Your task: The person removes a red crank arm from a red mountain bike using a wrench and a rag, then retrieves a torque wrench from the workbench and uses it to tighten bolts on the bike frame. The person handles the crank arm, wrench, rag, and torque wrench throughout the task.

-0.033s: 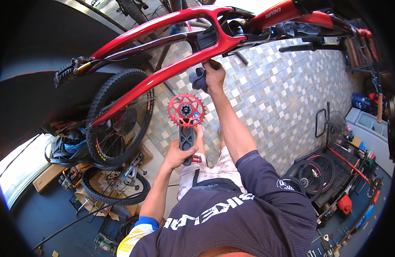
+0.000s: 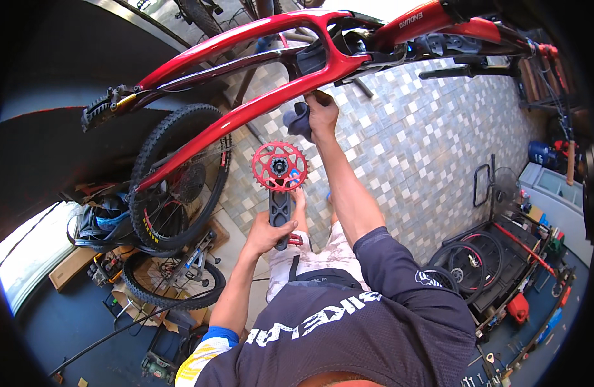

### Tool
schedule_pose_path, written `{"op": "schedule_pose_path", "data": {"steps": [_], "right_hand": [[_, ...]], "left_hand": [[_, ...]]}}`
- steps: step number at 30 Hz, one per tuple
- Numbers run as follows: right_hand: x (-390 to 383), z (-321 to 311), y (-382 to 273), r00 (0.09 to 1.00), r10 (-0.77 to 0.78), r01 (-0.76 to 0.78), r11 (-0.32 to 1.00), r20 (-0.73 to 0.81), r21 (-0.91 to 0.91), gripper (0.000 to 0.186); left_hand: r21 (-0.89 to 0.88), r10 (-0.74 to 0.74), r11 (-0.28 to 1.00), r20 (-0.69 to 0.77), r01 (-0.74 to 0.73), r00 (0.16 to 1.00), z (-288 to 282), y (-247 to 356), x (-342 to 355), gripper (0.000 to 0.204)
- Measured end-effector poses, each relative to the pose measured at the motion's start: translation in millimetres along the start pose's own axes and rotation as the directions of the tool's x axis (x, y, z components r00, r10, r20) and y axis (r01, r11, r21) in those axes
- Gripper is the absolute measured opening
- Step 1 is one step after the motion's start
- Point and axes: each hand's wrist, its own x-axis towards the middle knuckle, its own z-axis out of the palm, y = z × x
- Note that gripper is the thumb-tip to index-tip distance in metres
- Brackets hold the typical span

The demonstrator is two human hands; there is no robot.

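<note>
My left hand (image 2: 270, 232) is wrapped round the lower part of a black crank arm (image 2: 280, 206), which stands nearly upright in the view. At its upper end is a red toothed chainring (image 2: 266, 169) with a dark centre. A red pedal (image 2: 296, 239) shows beside my fingers. Higher up, my right hand (image 2: 322, 116) is closed on a bunched dark grey cloth (image 2: 298, 121). That hand is just below the lower tube of a red bicycle frame (image 2: 248, 112); whether it touches the tube I cannot tell. The frame spans the top of the view, with no rear wheel fitted.
At left stand a knobby-tyred wheel (image 2: 141, 193) and a second wheel (image 2: 132, 284) below it. A black cart (image 2: 503, 277) with wheels lying on it stands at right, near a fan (image 2: 505, 186). Tiled floor (image 2: 406, 155) spreads under the frame.
The cloth in my right hand has shifted very slightly. Both hands and the crank arm are otherwise in the same place.
</note>
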Motion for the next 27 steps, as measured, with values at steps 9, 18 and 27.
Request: {"op": "schedule_pose_path", "data": {"steps": [9, 18, 27], "right_hand": [[11, 4, 10, 0.989, -0.137, 0.130, 0.984, -0.052, -0.124, 0.034], [6, 10, 22, 0.972, -0.212, 0.207, 0.977, -0.100, -0.059, 0.047], [3, 30, 17, 0.994, -0.078, 0.097, 0.961, -0.081, 0.261, 0.053]], "left_hand": [[0.018, -0.012, 1.000, 0.001, 0.012, 1.000, -11, 2, 5, 0.031], [0.083, -0.005, 0.997, -0.001, 0.005, 1.000, -17, -1, 7, 0.031], [0.036, -0.021, 0.999, 0.031, 0.020, 0.999, -16, -3, 6, 0.030]]}}
